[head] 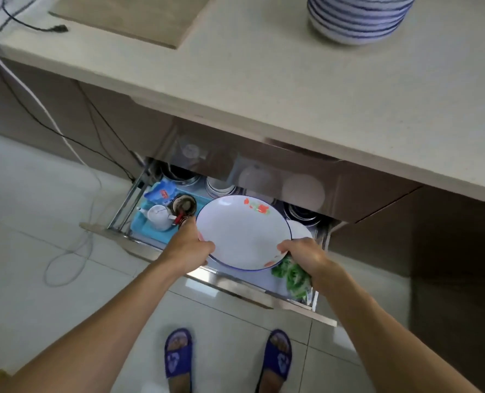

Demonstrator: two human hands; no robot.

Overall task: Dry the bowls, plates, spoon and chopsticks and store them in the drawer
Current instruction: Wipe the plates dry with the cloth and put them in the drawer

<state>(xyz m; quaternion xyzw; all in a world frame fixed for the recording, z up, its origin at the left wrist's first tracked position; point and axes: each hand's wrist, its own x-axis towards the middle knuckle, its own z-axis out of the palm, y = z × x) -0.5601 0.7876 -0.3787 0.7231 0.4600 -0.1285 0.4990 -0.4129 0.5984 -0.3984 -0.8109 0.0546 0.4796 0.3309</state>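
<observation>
two hands hold a white round plate with red flowers and a blue rim [240,232] over the open drawer [207,282]: left hand [189,248] fingers clamped on its left edge, right hand [303,256] fingers clamped on its right edge and a green cloth [292,276].

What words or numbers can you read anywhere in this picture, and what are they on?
None can be read.
The blue packet in the drawer has a red label with print, too blurred to read.
The plate in the left hand and right hand has only red and green decoration, no words.
</observation>
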